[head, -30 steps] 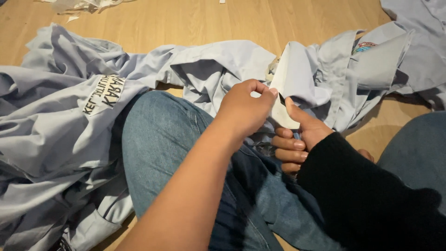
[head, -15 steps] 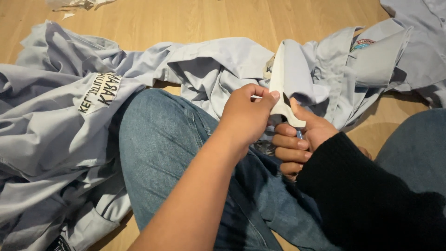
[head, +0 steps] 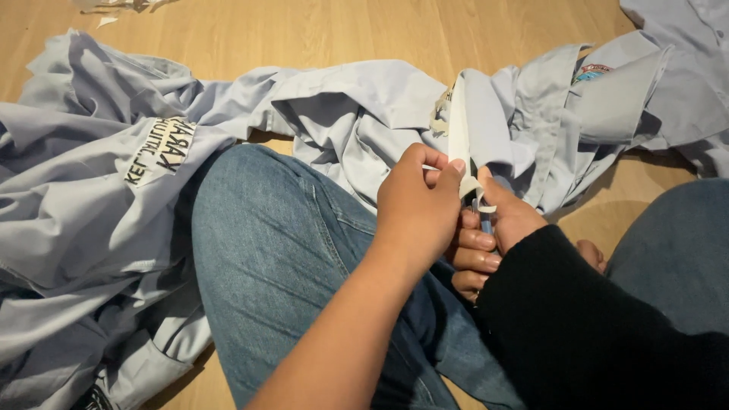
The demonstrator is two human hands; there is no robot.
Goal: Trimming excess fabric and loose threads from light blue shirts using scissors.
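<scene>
My left hand [head: 416, 203], on a bare arm, pinches the lower end of a white fabric strip [head: 459, 129] that runs along a fold of a light blue shirt [head: 357, 114]. My right hand [head: 497, 231], in a black sleeve, sits just right of it and touching it. Its fingers are curled around a small blue-handled tool [head: 484, 222] whose tip meets the strip; the tip is hidden between the fingers. Both hands work above my lap in blue jeans [head: 266, 250].
A second light blue shirt with a white printed patch [head: 159, 150] lies crumpled at the left on the wooden floor [head: 319, 30]. More shirt cloth with a coloured badge [head: 592, 72] lies at the right. White scraps [head: 114, 6] lie at the far edge. My right knee [head: 676, 243] is at the right.
Both hands have shifted slightly toward me and to the right. The fold with the white strip now stands narrower and more upright. The left thumb and forefinger grip lower on the strip.
</scene>
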